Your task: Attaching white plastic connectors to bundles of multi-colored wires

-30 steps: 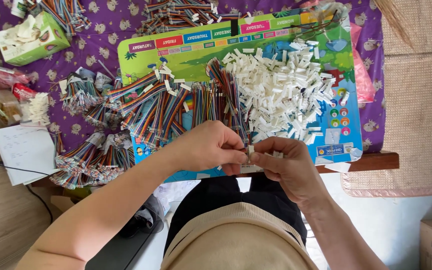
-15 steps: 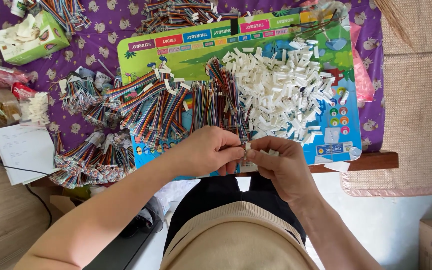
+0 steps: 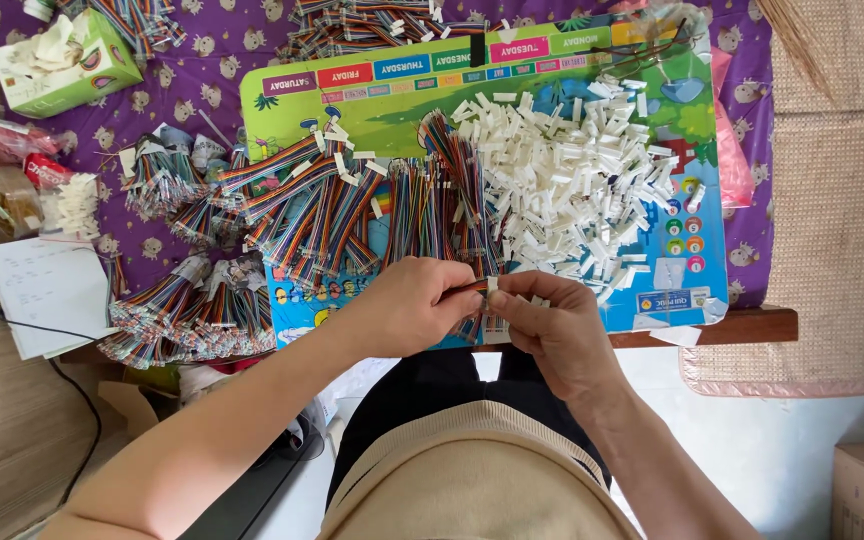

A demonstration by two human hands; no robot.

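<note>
Hands joined on one ribbon cable at the near table edge.

Left hand (image 3: 414, 305) pinches the multicoloured ribbon cable (image 3: 472, 288); its long axis lies left to right, the end pointing to the right hand (image 3: 550, 322), whose fingers close on a small white connector (image 3: 493, 284). Beyond lie cable bundles (image 3: 322, 215), the white connector heap (image 3: 572, 190), and the colourful board (image 3: 692, 240).

L hand (image 3: 414, 305), R hand (image 3: 552, 322) pinching ribbon cable (image 3: 474, 287), connector pile (image 3: 572, 185)

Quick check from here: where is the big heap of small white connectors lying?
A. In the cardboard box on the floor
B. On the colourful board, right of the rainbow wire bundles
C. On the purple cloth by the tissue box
B: the heap of white connectors lies on the colourful board, right of the rainbow wire bundles.
</note>
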